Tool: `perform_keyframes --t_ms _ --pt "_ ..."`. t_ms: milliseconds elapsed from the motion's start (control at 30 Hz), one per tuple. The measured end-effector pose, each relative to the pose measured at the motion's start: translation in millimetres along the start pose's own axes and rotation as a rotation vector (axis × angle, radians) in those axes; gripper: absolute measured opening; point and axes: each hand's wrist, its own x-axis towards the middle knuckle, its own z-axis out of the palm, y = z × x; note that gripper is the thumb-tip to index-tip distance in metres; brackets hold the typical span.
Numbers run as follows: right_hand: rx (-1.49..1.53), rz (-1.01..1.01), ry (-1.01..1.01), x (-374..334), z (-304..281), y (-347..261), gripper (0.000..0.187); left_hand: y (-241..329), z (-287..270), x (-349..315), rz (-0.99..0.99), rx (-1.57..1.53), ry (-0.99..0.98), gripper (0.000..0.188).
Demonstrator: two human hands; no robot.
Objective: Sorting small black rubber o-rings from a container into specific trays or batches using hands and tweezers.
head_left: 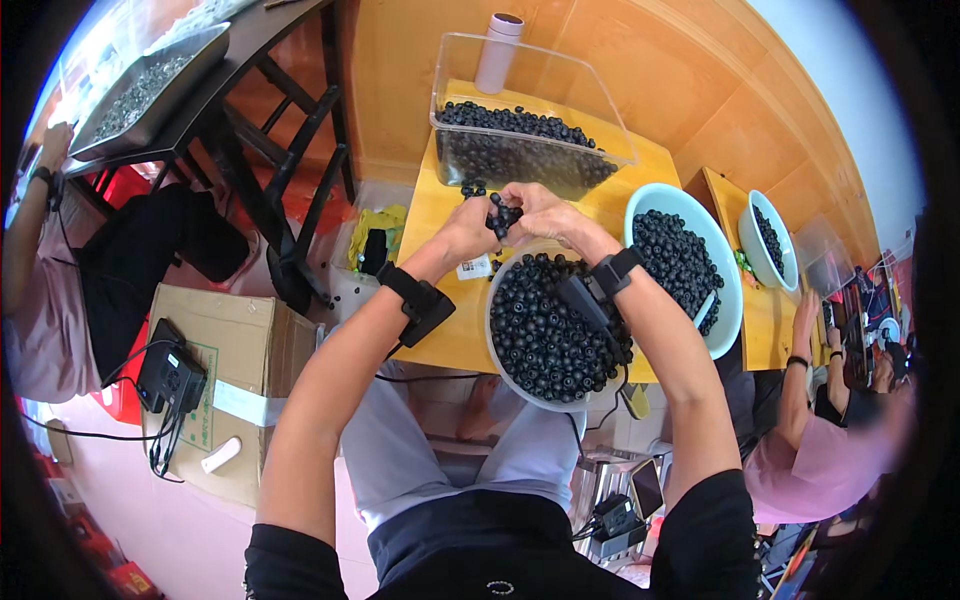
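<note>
both hands — left hand, right hand — pinch a black bead string, its axis unclear, above the bead bowl.

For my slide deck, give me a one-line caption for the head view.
Both hands, left and right, pinch small black parts together above a bowl full of them.

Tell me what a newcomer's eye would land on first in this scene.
First, the two hands: the left hand and right hand meet above the wooden table, pinching a few small black parts between them. Right below sits a round bowl heaped with the same black pieces, with a pale blue bowl to its right. Behind, a clear plastic bin holds more.
</note>
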Motion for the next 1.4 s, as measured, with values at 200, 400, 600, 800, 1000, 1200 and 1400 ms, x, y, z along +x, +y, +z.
perform_keyframes --t_ms 200,400,600,800,1000,1200,1400 --pt "-0.096 -0.057 0.060 -44 -20 -19 0.046 69 3 -30 0.060 0.016 -0.055 0.035" --pt "-0.153 0.086 -0.060 -91 -24 -11 0.045 79 37 -53 0.145 -0.023 -0.156 0.025" --pt "-0.326 0.232 -0.247 -121 -25 -40 0.040 81 48 -90 0.117 -0.301 -0.251 0.037" --pt "-0.530 0.161 -0.003 -83 -36 -39 0.049 24 -15 -67 0.192 0.150 0.205 0.041" --pt "-0.707 0.021 -0.008 -17 -13 -15 0.059 -4 -26 -44 -0.068 0.442 0.130 0.078" --pt "-0.300 0.321 -0.310 17 -14 -4 0.071 6 -8 -37 -0.057 0.462 -0.023 0.087" --pt "-0.275 0.275 -0.293 16 1 3 0.070 6 5 -44 0.072 0.541 0.083 0.083"
